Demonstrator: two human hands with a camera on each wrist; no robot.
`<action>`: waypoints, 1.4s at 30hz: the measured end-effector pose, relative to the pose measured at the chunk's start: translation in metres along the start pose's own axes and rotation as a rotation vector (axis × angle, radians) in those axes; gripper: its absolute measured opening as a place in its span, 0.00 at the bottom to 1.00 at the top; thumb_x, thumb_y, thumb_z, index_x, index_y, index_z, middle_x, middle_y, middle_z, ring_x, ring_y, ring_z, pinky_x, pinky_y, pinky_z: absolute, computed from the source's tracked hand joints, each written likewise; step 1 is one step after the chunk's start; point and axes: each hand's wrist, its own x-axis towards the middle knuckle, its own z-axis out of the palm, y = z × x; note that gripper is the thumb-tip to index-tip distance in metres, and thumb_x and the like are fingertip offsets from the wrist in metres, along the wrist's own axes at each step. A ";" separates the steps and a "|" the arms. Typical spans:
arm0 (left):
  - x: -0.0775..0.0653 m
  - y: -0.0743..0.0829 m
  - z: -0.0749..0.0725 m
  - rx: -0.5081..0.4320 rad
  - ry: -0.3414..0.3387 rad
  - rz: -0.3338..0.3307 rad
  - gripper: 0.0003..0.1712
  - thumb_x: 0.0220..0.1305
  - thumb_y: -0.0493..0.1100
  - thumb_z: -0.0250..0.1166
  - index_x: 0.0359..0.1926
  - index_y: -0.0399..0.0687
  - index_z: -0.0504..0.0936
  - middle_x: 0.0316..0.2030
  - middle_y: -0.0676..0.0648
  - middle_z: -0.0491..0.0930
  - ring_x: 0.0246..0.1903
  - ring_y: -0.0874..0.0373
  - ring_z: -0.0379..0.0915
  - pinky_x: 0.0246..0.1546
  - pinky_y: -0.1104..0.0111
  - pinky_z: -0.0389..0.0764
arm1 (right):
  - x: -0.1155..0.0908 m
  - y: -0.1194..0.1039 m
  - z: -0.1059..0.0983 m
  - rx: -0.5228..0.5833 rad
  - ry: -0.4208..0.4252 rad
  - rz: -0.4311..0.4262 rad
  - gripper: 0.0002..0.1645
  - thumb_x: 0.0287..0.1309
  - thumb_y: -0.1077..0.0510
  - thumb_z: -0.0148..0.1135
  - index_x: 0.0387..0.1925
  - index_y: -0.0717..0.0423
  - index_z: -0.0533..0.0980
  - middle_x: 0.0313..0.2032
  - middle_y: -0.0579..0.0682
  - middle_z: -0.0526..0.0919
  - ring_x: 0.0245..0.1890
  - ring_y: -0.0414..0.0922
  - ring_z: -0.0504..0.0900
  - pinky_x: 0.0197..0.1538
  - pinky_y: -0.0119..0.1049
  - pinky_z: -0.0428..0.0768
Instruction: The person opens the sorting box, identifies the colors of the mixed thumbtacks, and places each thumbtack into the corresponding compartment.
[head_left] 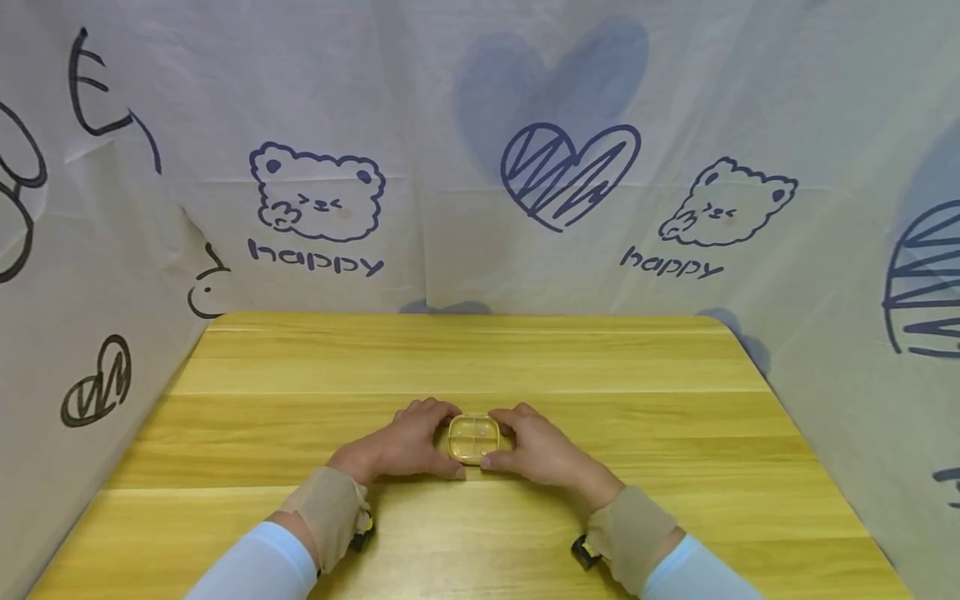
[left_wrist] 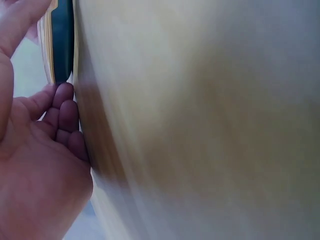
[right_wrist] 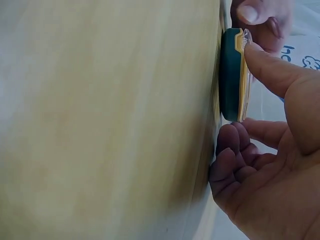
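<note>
Box: small compartment box [head_left: 473, 437] on table [head_left: 480, 358], mid-front.
Left hand [head_left: 408, 442]: fingers grasping box's left edge.
Right hand [head_left: 536, 448]: fingers grasping box's right edge.

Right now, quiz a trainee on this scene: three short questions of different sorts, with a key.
1. True or false: both hands touch the box.
2. Where does the box sit? A. on the table B. lifted in the air C. on a shelf
3. Fill in: the right wrist view shows a yellow upper part on a dark ____ base.

Key: 1 true: the left hand and right hand hold it from either side. 2 A. 3 green.
</note>
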 end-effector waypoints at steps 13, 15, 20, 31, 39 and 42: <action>0.002 -0.004 0.000 -0.043 0.016 -0.008 0.41 0.52 0.65 0.69 0.63 0.54 0.70 0.55 0.52 0.72 0.57 0.53 0.63 0.63 0.47 0.56 | 0.002 0.002 0.001 -0.004 -0.002 -0.003 0.46 0.54 0.39 0.68 0.68 0.55 0.64 0.40 0.49 0.73 0.36 0.44 0.70 0.42 0.41 0.72; 0.002 -0.004 0.000 -0.045 0.015 -0.011 0.41 0.52 0.65 0.69 0.63 0.53 0.70 0.56 0.52 0.72 0.57 0.52 0.63 0.63 0.47 0.56 | 0.002 0.002 0.001 -0.004 -0.002 -0.003 0.45 0.53 0.40 0.68 0.68 0.55 0.65 0.40 0.49 0.73 0.36 0.44 0.70 0.42 0.41 0.72; 0.003 -0.003 0.000 -0.048 0.012 -0.014 0.39 0.53 0.63 0.70 0.63 0.53 0.71 0.56 0.51 0.72 0.58 0.51 0.62 0.63 0.47 0.56 | 0.002 0.001 0.000 0.012 0.000 -0.001 0.44 0.53 0.40 0.69 0.67 0.55 0.66 0.40 0.50 0.73 0.36 0.44 0.70 0.42 0.42 0.71; 0.006 -0.003 -0.002 -0.060 -0.013 -0.031 0.40 0.52 0.62 0.71 0.62 0.51 0.71 0.56 0.50 0.72 0.56 0.51 0.63 0.62 0.47 0.58 | 0.004 0.005 0.003 0.009 0.000 0.013 0.45 0.52 0.39 0.69 0.66 0.53 0.66 0.41 0.48 0.74 0.37 0.44 0.71 0.45 0.42 0.72; 0.007 -0.001 -0.002 -0.050 -0.018 -0.040 0.39 0.52 0.61 0.71 0.61 0.51 0.71 0.54 0.51 0.72 0.55 0.52 0.64 0.61 0.48 0.59 | 0.005 0.005 0.002 0.020 0.000 0.008 0.45 0.52 0.40 0.70 0.66 0.54 0.66 0.41 0.48 0.74 0.38 0.44 0.71 0.45 0.43 0.72; 0.007 -0.001 -0.002 -0.034 -0.017 -0.038 0.39 0.52 0.61 0.71 0.61 0.51 0.71 0.54 0.52 0.72 0.54 0.52 0.64 0.61 0.48 0.59 | 0.006 0.004 0.002 0.026 0.000 0.010 0.44 0.51 0.40 0.70 0.65 0.54 0.66 0.41 0.49 0.74 0.39 0.45 0.71 0.46 0.44 0.72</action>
